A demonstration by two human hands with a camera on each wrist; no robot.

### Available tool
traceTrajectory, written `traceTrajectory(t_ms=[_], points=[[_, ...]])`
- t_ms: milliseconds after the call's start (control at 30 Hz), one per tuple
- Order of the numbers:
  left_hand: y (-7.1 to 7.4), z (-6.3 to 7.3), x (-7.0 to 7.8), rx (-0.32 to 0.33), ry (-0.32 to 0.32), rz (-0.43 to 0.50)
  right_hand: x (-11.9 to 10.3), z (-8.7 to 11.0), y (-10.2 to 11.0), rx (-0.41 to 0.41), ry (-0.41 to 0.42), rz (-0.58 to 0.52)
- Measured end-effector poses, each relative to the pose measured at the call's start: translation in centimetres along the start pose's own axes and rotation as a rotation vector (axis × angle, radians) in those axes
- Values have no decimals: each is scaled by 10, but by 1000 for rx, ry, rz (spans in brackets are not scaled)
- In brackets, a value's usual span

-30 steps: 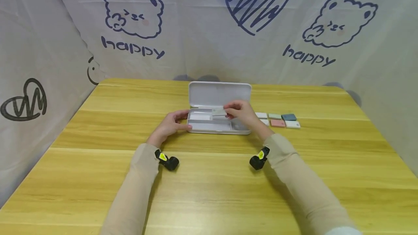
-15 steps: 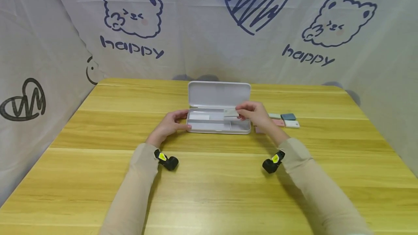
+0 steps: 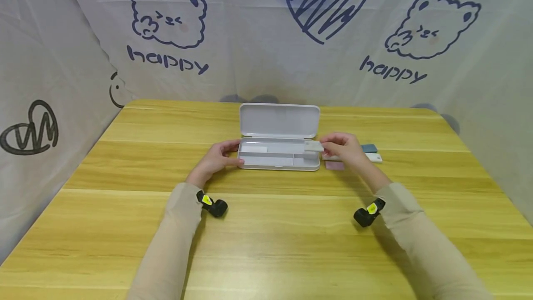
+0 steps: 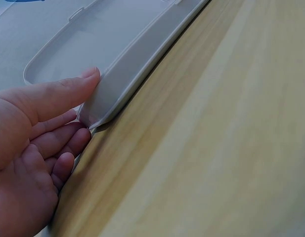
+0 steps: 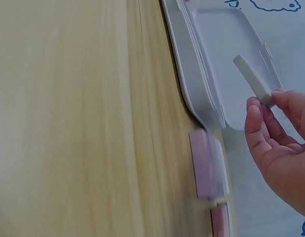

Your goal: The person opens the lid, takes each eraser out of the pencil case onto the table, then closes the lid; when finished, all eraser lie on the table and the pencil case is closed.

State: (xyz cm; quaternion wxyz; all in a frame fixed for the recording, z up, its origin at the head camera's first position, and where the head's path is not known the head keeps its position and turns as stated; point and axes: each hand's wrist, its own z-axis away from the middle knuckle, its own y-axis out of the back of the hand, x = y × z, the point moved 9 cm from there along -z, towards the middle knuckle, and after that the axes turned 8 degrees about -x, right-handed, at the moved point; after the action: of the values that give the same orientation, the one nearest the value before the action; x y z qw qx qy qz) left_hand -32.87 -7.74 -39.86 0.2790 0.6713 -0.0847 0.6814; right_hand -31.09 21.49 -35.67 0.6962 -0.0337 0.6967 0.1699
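A long white pencil case stands with its lid up near the back of the table. My left hand holds its left end, thumb on the front rim and fingers at the end wall; the left wrist view shows the thumb over the corner. Between right thumb and fingertips, my right hand pinches a flat off-white eraser, which overlaps the case's right end in the head view. In the right wrist view this eraser is tilted and held by one end. A white block lies in the case's rear left compartment.
Right of the case lie several erasers, partly hidden by the right hand: a blue one, a white one and a pinkish one. A white cloth with drawings hangs behind the wooden table.
My right hand has moved rightward with the off-white eraser, from over the middle of the pencil case to its right end. The left hand has stayed at the left end.
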Motion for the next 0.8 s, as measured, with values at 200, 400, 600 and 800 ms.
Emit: traceTrajectory(t_ms=[200,400,600,800], points=[[-1,0,0,-8,6,4,2,11,15,4,7,55],[-1,0,1,-14,-8,4,12,20,28,21,-7,93],[-2,1,2,-15,-9,19,15,24,34,1,86,34],[-1,0,1,-14,-8,20,20,29,43,-13,119,-5]])
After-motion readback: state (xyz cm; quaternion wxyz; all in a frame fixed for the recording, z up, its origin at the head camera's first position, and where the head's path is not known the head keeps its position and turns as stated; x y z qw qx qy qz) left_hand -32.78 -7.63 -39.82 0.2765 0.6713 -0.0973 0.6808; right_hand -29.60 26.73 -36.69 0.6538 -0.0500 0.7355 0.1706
